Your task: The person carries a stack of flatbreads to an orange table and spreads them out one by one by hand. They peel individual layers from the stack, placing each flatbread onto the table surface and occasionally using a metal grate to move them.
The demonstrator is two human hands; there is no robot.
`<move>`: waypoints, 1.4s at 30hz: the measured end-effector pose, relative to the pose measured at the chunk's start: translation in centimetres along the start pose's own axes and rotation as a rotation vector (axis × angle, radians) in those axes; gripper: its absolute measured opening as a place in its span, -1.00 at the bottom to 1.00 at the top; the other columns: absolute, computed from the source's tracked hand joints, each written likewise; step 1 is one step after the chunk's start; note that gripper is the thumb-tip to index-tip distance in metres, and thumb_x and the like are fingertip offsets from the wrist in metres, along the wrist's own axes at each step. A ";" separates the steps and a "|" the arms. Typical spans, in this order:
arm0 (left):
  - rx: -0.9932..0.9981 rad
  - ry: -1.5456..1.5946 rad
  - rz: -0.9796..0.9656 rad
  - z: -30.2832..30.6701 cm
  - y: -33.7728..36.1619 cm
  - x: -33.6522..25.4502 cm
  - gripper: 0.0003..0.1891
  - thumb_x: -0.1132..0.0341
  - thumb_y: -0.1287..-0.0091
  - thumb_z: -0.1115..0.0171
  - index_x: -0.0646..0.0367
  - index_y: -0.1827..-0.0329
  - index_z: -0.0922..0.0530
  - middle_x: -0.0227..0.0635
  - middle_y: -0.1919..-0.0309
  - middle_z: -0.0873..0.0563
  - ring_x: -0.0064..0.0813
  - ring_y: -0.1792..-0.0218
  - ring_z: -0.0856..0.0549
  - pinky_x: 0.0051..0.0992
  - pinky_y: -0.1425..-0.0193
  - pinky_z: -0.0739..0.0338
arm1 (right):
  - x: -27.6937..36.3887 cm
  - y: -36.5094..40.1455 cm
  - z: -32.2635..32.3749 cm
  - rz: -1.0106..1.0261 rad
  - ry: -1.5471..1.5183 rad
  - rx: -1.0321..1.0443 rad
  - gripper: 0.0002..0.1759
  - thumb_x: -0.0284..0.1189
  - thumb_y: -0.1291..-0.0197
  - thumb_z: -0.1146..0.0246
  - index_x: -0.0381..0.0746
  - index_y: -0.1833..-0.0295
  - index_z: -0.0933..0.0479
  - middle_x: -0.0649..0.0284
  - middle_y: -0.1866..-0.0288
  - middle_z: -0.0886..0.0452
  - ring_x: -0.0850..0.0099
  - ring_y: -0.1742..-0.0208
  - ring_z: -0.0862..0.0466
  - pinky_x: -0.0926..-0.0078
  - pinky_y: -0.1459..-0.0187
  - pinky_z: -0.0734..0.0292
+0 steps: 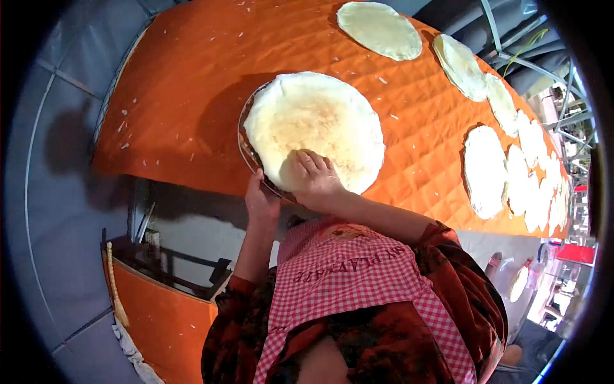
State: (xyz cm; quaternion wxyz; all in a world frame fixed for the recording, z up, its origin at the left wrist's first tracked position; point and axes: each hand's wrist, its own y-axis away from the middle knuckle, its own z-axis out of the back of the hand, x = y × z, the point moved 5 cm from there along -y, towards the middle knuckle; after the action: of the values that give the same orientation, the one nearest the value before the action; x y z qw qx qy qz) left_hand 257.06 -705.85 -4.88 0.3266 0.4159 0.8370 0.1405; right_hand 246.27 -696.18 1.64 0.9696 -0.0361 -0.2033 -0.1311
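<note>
The left hand (261,200) grasps the rim of the round tray (242,136); the right hand (318,181) lies unclenched on the bread (318,118), atop the tray over the orange bench (185,70). Seemingly light, soft and easily torn, the bread is best supported from beneath.

Head-worn view, looking steeply down, close

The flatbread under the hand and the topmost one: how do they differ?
The handled flatbread sits on a round tray; the far flatbread lies on the orange cover. The right hand touches the handled flatbread, none the far flatbread. The handled flatbread has brownish patches; the far flatbread looks plainer. Both are pale and roundish.
</note>
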 end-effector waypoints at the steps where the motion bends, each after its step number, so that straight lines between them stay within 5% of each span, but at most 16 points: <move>1: 0.025 0.002 0.002 0.1 0.3 -0.6 -0.66 0.22 -0.42 0.04 0.25 -0.12 -0.44 -0.22 -0.04 -0.59 -0.29 -0.07 -0.57 -0.26 -0.16 -0.45 | 1.4 0.0 0.4 0.032 0.047 -0.012 -0.24 -0.28 -0.05 -0.17 -0.46 -0.33 -0.19 -0.18 -0.39 -0.13 -0.08 -0.45 -0.08 -0.15 -0.33 -0.06; 4: -0.026 -0.001 0.011 1.2 0.7 -2.3 -0.64 0.23 -0.44 0.11 0.29 -0.15 -0.39 -0.15 -0.09 -0.55 -0.24 -0.10 -0.55 -0.21 -0.18 -0.44 | 5.2 -1.5 -0.5 -0.054 0.093 0.127 -0.27 -0.33 -0.07 -0.14 -0.49 -0.32 -0.17 -0.26 -0.33 -0.15 -0.12 -0.41 -0.15 -0.10 -0.22 -0.27; 5: -0.033 -0.013 -0.002 1.7 0.6 -2.7 -0.61 0.22 -0.45 0.14 0.31 -0.18 -0.37 -0.12 -0.11 -0.54 -0.20 -0.13 -0.53 -0.19 -0.21 -0.42 | 6.4 -2.1 -0.5 -0.036 0.176 0.170 -0.29 -0.37 -0.07 -0.12 -0.50 -0.32 -0.16 -0.28 -0.28 -0.21 -0.11 -0.35 -0.25 0.01 -0.02 -0.50; 8: 0.084 -0.030 0.008 2.4 0.5 -4.2 -0.63 0.28 -0.43 0.17 0.32 -0.18 -0.35 -0.10 -0.09 -0.54 -0.18 -0.09 -0.56 -0.18 -0.17 -0.47 | 7.9 -2.7 -1.1 0.029 0.278 0.042 -0.34 -0.34 0.04 -0.23 -0.45 -0.18 -0.31 -0.14 -0.13 -0.38 0.00 -0.20 -0.44 0.19 0.11 -0.61; 9: 0.110 -0.061 0.020 2.7 0.5 -4.8 -0.67 0.33 -0.42 0.17 0.29 -0.15 -0.36 -0.12 -0.06 -0.55 -0.21 -0.05 -0.58 -0.20 -0.14 -0.48 | 8.1 -2.7 -0.8 0.103 0.285 -0.142 -0.40 -0.37 0.00 -0.18 -0.46 -0.16 -0.32 -0.16 0.08 -0.54 0.04 0.01 -0.60 0.22 0.18 -0.61; 12: 0.184 -0.116 -0.073 2.4 0.9 -6.7 -0.68 0.50 -0.26 0.02 0.25 -0.09 -0.40 -0.20 0.03 -0.59 -0.27 0.03 -0.61 -0.27 -0.06 -0.53 | 7.6 -4.8 1.7 -0.141 -0.032 0.093 -0.50 -0.36 -0.04 -0.14 -0.41 -0.09 -0.40 -0.14 0.31 -0.62 0.01 0.23 -0.66 0.23 0.27 -0.58; 13: 0.213 -0.160 -0.117 2.1 1.2 -7.3 -0.67 0.53 -0.23 -0.02 0.25 -0.08 -0.40 -0.22 0.05 -0.59 -0.28 0.03 -0.61 -0.28 -0.06 -0.53 | 6.6 -5.2 1.3 -0.011 -0.109 -0.112 -0.63 -0.28 -0.05 -0.18 -0.30 0.09 -0.51 -0.04 0.47 -0.62 -0.01 0.39 -0.65 0.19 0.29 -0.57; 16: 0.212 -0.217 -0.163 1.1 2.0 -8.1 -0.61 0.59 -0.11 -0.15 0.22 -0.05 -0.43 -0.28 0.09 -0.61 -0.32 0.06 -0.62 -0.32 -0.06 -0.53 | 5.5 -5.9 1.2 0.050 -0.331 0.056 -0.57 -0.13 -0.02 -0.32 -0.26 0.13 -0.61 -0.02 0.32 -0.66 0.06 0.23 -0.65 0.25 0.16 -0.53; 22: 0.203 -0.228 -0.189 0.4 2.9 -7.8 -0.61 0.53 -0.19 -0.14 0.23 -0.12 -0.41 -0.23 0.03 -0.60 -0.28 0.01 -0.61 -0.25 -0.08 -0.51 | 2.5 -6.3 0.1 -0.078 -0.702 0.177 -0.65 -0.33 0.01 -0.42 -0.25 0.09 -0.63 0.15 0.22 -0.68 0.32 0.21 -0.64 0.41 0.08 -0.51; 26: 0.008 -0.382 -0.250 0.3 3.4 -7.7 -0.58 0.61 -0.19 -0.12 0.25 -0.15 -0.40 -0.27 0.00 -0.59 -0.33 0.00 -0.59 -0.30 -0.07 -0.50 | 2.4 -6.2 -0.4 -0.080 -0.545 0.038 -0.73 -0.39 -0.02 -0.34 -0.24 0.13 -0.65 0.10 0.23 -0.67 0.26 0.21 -0.65 0.32 0.12 -0.53; 32: 0.012 -0.386 -0.339 2.8 1.6 -6.2 -0.46 0.68 0.03 -0.20 0.22 -0.10 -0.41 -0.24 0.04 -0.58 -0.27 0.06 -0.60 -0.25 0.02 -0.54 | 5.0 -7.1 -5.3 -0.176 0.097 0.114 -0.71 -0.37 0.07 -0.27 -0.28 0.21 -0.64 0.01 0.20 -0.65 0.03 0.18 -0.64 0.15 0.12 -0.53; 35: -0.226 -0.476 -0.262 5.4 0.6 -8.0 -0.41 0.71 0.08 -0.19 0.24 -0.12 -0.41 -0.22 0.04 -0.58 -0.25 0.07 -0.59 -0.27 0.03 -0.55 | -1.4 -6.9 7.2 -0.176 -0.208 -0.138 -0.70 -0.42 -0.10 -0.13 -0.32 0.10 -0.61 0.14 0.18 -0.66 0.25 0.20 -0.65 0.26 0.17 -0.55; 37: -0.226 -0.457 -0.266 7.5 0.4 -9.6 -0.38 0.72 0.11 -0.18 0.24 -0.13 -0.39 -0.20 0.05 -0.58 -0.25 0.07 -0.59 -0.27 0.04 -0.55 | -14.4 -6.0 11.3 -0.543 -0.366 -0.230 -0.77 -0.46 -0.09 -0.18 -0.27 0.15 -0.62 0.23 0.37 -0.63 0.41 0.35 -0.62 0.28 0.28 -0.56; 38: -0.221 -0.463 -0.289 8.4 0.5 -10.5 -0.39 0.72 0.12 -0.19 0.24 -0.12 -0.40 -0.20 0.05 -0.58 -0.25 0.08 -0.60 -0.27 0.05 -0.55 | -20.1 -3.9 14.1 -0.470 -0.596 -0.382 -0.79 -0.46 -0.04 -0.21 -0.26 0.19 -0.63 0.27 0.43 -0.63 0.46 0.41 -0.62 0.34 0.36 -0.56; 41: -0.259 -0.476 -0.307 11.0 -0.1 -11.8 -0.41 0.70 0.12 -0.21 0.24 -0.10 -0.41 -0.22 0.11 -0.60 -0.23 0.11 -0.61 -0.28 0.05 -0.55 | -32.0 5.4 21.9 -0.628 -0.551 -0.588 -0.82 -0.50 0.06 -0.24 -0.31 0.29 -0.60 0.28 0.42 -0.63 0.49 0.44 -0.61 0.41 0.38 -0.57; 42: -0.296 -0.450 -0.290 11.3 0.2 -11.9 -0.43 0.68 0.10 -0.20 0.24 -0.10 -0.42 -0.22 0.12 -0.60 -0.23 0.10 -0.61 -0.28 0.04 -0.55 | -36.9 8.7 23.7 -0.563 -0.371 -0.821 -0.73 -0.48 0.11 -0.29 -0.31 0.20 -0.60 0.31 0.43 -0.62 0.48 0.41 -0.61 0.42 0.38 -0.57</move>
State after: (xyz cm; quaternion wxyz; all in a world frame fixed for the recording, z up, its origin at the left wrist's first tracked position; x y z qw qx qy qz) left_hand 269.92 -715.55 -8.13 0.5774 0.2608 0.7647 0.1173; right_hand 206.92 -676.10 8.27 0.7509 -0.3792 -0.3051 -0.4463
